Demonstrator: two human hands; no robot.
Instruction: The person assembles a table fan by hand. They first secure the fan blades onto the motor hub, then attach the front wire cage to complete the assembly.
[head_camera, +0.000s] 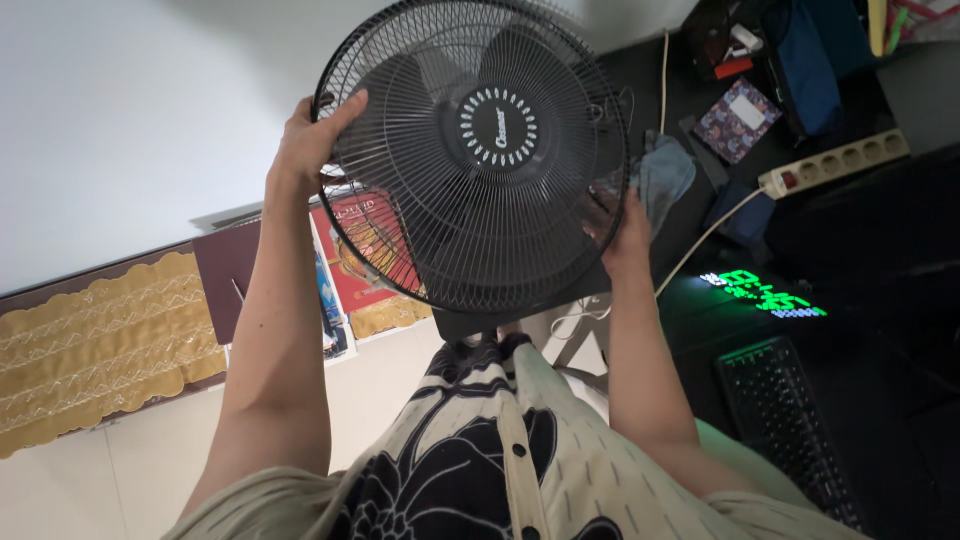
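You held the black fan (480, 150) up in front of you with both hands, its round wire grille facing you and filling the upper middle of the view. Your left hand (305, 150) sat on the rim at about nine o'clock, fingers curled over the outer wires and the thumb pressed against the front of the grille, a closed grip on the cage edge. Your right hand (620, 225) took the rim at about four o'clock, fingers hooked behind the wires; that grip also looked closed on the grille, though part of it was hidden behind the mesh. The fan was off the floor and clear of the bench, carried wholly by your two hands, with the blades visible behind the wires and a round hub badge at the centre.

Past the fan at three o'clock lay a grey-blue cloth (660, 175) on the dark bench (900, 230), and further right a white power strip (835, 160) with its cable trailing down. A dark keyboard (790, 420) sat at five o'clock. At eight o'clock a gold patterned mat (100, 340) lay on the pale floor (90, 480), with red printed sheets (355, 245) showing below the grille.

As I judge it, you were at the handling stage: the fan head steadied at the rim, both hands placed opposite each other. Any next move would have called for an even hold on both sides so the cage did not twist, and care with the cable close by.
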